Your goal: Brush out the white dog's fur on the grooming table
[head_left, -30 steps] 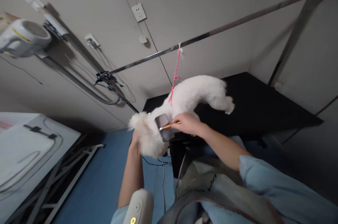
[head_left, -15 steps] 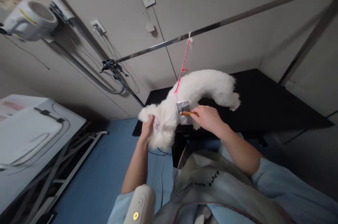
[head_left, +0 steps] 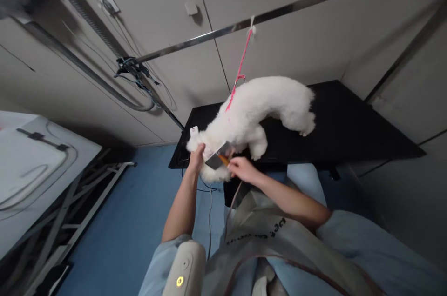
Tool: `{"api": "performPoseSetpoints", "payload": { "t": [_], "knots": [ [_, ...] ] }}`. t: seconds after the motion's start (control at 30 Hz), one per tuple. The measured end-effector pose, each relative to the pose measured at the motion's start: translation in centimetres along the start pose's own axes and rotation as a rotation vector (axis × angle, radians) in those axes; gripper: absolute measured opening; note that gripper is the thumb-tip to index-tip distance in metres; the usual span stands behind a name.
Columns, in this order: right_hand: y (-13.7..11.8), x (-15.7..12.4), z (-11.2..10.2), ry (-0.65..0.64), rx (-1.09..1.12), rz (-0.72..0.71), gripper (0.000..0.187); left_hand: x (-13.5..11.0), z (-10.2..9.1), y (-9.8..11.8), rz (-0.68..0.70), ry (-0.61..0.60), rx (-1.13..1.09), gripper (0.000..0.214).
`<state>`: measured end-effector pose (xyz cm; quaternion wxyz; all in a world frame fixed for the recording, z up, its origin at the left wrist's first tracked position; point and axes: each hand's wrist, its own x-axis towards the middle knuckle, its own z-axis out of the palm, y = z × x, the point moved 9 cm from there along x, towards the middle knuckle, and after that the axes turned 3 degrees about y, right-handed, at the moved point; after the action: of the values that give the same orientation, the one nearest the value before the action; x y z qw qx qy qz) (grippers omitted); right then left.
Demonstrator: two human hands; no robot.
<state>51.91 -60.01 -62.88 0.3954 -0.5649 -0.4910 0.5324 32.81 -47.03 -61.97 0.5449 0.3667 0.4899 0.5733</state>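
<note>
A white fluffy dog (head_left: 268,100) stands on the black grooming table (head_left: 342,124), its head low at the table's near left edge. My left hand (head_left: 196,158) is closed on the dog's head, thumb on top and the fingers hidden in the fur. In my right hand (head_left: 242,169) is the wooden handle of a slicker brush (head_left: 217,155). The brush's flat grey head lies over the dog's head fur, close to my left hand. From the bar overhead, a pink grooming loop (head_left: 240,68) runs down to the dog's neck and shoulder.
A metal bar (head_left: 216,33) crosses above the table, clamped to a post at the left. Grey hoses (head_left: 94,82) hang along the wall. A white surface on a folding frame (head_left: 42,161) stands at the left. Near the dog's head lies a small white object (head_left: 194,131).
My right hand has moved the brush left and down, from the dog's neck to its head. The dog's front leg now shows more. The whole view has shifted somewhat.
</note>
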Motion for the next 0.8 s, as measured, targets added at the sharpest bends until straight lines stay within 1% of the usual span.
{"api": "performPoseSetpoints", "payload": {
  "t": [0.07, 0.1, 0.13, 0.17, 0.2, 0.27, 0.3, 0.33, 0.37, 0.43, 0.47, 0.5, 0.57, 0.6, 0.63, 0.67, 0.73, 0.77, 0.8],
  "knots": [
    [3.7, -1.6, 4.8, -0.243, 0.159, 0.249, 0.020, 0.2, -0.2, -1.1, -0.065, 0.014, -0.032, 0.027],
    [4.7, -2.4, 6.4, -0.336, 0.230, 0.318, 0.021, 0.2, -0.4, -1.6, -0.092, 0.021, -0.042, 0.027],
    [4.9, -2.9, 7.2, -0.401, 0.293, 0.342, 0.021, 0.2, -0.5, -1.8, -0.103, 0.024, -0.050, 0.028],
    [4.8, -3.1, 7.5, -0.438, 0.344, 0.333, 0.020, 0.3, -0.5, -1.9, -0.099, 0.024, -0.054, 0.029],
    [4.3, -2.9, 7.2, -0.437, 0.386, 0.307, 0.019, 0.3, -0.5, -1.9, -0.084, 0.020, -0.051, 0.029],
    [3.8, -2.2, 6.2, -0.372, 0.432, 0.273, 0.016, 0.3, -0.5, -1.8, -0.062, 0.006, -0.044, 0.030],
    [3.9, -2.1, 6.1, -0.363, 0.426, 0.286, 0.016, 0.2, -0.5, -1.8, -0.060, -0.002, -0.045, 0.032],
    [4.2, -2.3, 6.5, -0.396, 0.403, 0.322, 0.018, 0.2, -0.5, -1.8, -0.063, -0.009, -0.049, 0.033],
    [4.7, -2.9, 7.3, -0.467, 0.373, 0.372, 0.021, 0.1, -0.5, -1.8, -0.067, -0.012, -0.052, 0.035],
    [5.4, -4.4, 9.2, -0.654, 0.334, 0.456, 0.025, -0.1, -0.6, -1.7, -0.066, -0.011, -0.041, 0.034],
    [5.3, -4.8, 9.7, -0.697, 0.351, 0.454, 0.024, -0.3, -0.6, -1.5, -0.063, -0.013, -0.023, 0.031],
    [4.9, -4.5, 9.9, -0.676, 0.391, 0.423, 0.023, -0.4, -0.6, -1.4, -0.056, -0.017, -0.001, 0.028],
    [4.0, -3.2, 9.3, -0.510, 0.483, 0.329, 0.020, -0.8, -0.4, -1.2, -0.039, -0.037, 0.039, 0.022],
    [3.8, -2.8, 8.9, -0.425, 0.504, 0.307, 0.019, -0.9, -0.3, -1.1, -0.029, -0.054, 0.055, 0.020],
    [4.1, -2.7, 9.0, -0.384, 0.499, 0.324, 0.018, -1.0, -0.2, -1.0, -0.020, -0.071, 0.067, 0.018],
    [4.6, -3.1, 9.4, -0.397, 0.474, 0.376, 0.018, -1.0, -0.1, -1.0, -0.012, -0.086, 0.073, 0.017],
    [5.6, -4.7, 11.0, -0.543, 0.413, 0.493, 0.017, -0.9, 0.1, -0.9, 0.010, -0.114, 0.073, 0.019],
    [5.6, -5.3, 11.5, -0.611, 0.404, 0.505, 0.017, -0.9, 0.3, -0.9, 0.024, -0.133, 0.073, 0.023],
    [5.3, -5.3, 11.6, -0.632, 0.414, 0.472, 0.017, -0.8, 0.4, -0.8, 0.041, -0.152, 0.078, 0.026]
  ]
}}
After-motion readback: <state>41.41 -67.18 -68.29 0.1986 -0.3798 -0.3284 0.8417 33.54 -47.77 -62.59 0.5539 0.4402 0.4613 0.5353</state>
